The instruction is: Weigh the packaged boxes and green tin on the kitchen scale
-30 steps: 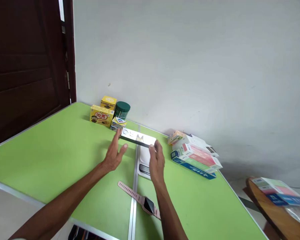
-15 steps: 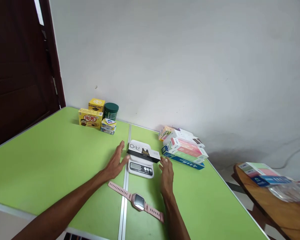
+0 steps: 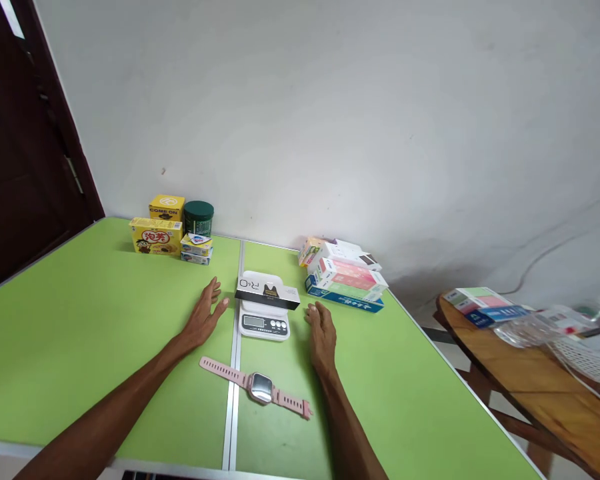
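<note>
A long white and black box [image 3: 267, 293] lies across a small white kitchen scale [image 3: 263, 322] in the middle of the green table [image 3: 95, 333]. My left hand [image 3: 203, 319] rests open on the table just left of the scale, fingers stretched out. To the right of the scale lies my right hand [image 3: 323, 332], open too and holding nothing. Neither hand touches the box. A pink smartwatch [image 3: 258, 387] lies flat on the table in front of the scale, between my forearms.
Yellow boxes [image 3: 156, 235], a dark green jar [image 3: 199, 217] and small packets stand at the back left by the wall. A pile of flat cartons [image 3: 345, 282] lies at the back right. A wooden side table [image 3: 540, 367] with cartons and plastic stands to the right. A dark door [image 3: 15, 173] is at left.
Both hands let go of the long box, which now lies on the scale, and drew back to the table on either side. The view has shifted leftward and back.
</note>
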`<state>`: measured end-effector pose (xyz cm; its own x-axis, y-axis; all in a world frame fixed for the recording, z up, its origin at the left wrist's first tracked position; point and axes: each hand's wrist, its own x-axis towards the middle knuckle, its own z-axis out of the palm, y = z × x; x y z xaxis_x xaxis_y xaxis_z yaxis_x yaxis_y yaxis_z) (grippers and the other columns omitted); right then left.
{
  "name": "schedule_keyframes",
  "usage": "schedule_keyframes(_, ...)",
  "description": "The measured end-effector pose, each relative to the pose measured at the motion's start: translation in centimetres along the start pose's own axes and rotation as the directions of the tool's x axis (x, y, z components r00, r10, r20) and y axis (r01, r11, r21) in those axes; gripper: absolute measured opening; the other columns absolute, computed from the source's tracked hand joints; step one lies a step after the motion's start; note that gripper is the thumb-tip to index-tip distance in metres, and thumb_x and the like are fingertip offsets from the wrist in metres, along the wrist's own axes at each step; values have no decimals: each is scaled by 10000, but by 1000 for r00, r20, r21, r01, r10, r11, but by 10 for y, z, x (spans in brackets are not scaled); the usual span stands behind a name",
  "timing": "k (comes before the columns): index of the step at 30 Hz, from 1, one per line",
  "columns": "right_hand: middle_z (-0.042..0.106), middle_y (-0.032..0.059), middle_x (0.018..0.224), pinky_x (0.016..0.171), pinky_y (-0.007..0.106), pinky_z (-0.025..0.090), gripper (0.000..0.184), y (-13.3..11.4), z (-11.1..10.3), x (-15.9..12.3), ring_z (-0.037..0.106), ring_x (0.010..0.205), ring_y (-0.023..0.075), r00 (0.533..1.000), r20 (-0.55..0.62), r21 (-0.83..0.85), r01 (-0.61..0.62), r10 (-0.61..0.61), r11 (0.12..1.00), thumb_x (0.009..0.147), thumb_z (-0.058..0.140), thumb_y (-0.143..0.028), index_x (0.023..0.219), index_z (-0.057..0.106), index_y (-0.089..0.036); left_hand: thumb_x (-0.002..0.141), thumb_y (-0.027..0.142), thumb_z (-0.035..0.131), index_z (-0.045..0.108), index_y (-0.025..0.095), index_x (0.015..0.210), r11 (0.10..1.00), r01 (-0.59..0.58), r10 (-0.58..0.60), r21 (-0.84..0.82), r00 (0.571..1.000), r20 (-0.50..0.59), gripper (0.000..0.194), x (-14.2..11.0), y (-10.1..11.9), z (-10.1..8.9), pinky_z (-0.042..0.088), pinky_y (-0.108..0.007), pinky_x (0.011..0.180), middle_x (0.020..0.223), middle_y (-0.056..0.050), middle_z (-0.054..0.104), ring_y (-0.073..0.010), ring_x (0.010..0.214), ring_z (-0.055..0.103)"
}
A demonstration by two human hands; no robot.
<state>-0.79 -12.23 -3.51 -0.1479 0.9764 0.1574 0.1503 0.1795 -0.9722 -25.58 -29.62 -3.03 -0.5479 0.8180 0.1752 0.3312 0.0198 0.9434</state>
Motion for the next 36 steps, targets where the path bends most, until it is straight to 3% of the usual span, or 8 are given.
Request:
schedule_keyframes(6,562,183,1551,1166,498,432,841,-24,13,-7,533,1424,354,991,124,-7,45,-44,999,887,590,-742,1494,565,-160,999,635,453,279,179,1640,989,-69,61,130,996,63,806,1,11,9,223,-549,1312,1697,-174,350,-310,1586,320)
schedule_keyframes(11,590,191,1520,1132,510,464,842,-38,31,-16,586,1367,364,996,90,-3,27,-27,1000,889,550,-767,1462,610,-153,1013,653,395,276,179,1653,985,-78,60,156,991,116,805,0,29,25,199,-543,1324,1713,-145,329,-306,1600,286)
schedule_keyframes(14,581,174,1534,1139,497,459,824,-45,29,-19,577,1379,359,997,74,22,36,-37,999,911,541,-742,1494,582,-161,1022,635,402,270,195,1657,987,-88,75,136,992,101,784,-2,42,35,203,-549,1322,1717,-137,322,-314,1600,284)
schedule_keyframes(19,532,154,1583,1202,488,388,802,-67,-9,7,508,1449,344,987,-95,-54,126,-130,991,936,506,-710,1528,546,-170,1024,600,463,161,269,1686,973,-214,201,83,969,144,800,15,80,70,185,-543,1328,1757,-91,224,-302,1630,191)
schedule_keyframes(23,498,150,1609,1239,498,323,814,-84,-56,63,436,1499,332,943,-241,-179,188,-229,966,941,457,-717,1538,525,-170,1009,638,466,79,289,1695,952,-306,297,-5,922,248,862,56,121,126,142,-553,1332,1777,-79,137,-311,1645,109)
schedule_keyframes(26,515,198,1582,1224,515,331,865,-83,-85,110,458,1466,355,926,-285,-229,186,-249,955,920,451,-733,1528,518,-120,997,675,440,74,231,1693,938,-346,335,-11,899,284,903,89,141,173,136,-564,1326,1772,-135,130,-330,1641,123)
schedule_keyframes(31,509,229,1574,1209,539,338,955,-55,-108,162,461,1449,383,942,-278,-256,118,-190,959,867,452,-792,1526,498,-102,976,708,419,106,113,1671,940,-331,286,84,898,334,967,124,139,227,131,-587,1307,1746,-240,150,-380,1636,108)
schedule_keyframes(36,382,220,1664,1264,544,241,1066,-29,-115,176,320,1552,379,953,-197,-301,165,-231,939,845,403,-870,1582,409,-100,972,724,402,127,125,1665,923,-364,302,126,887,348,957,140,130,241,116,-611,1296,1745,-240,155,-390,1633,114)
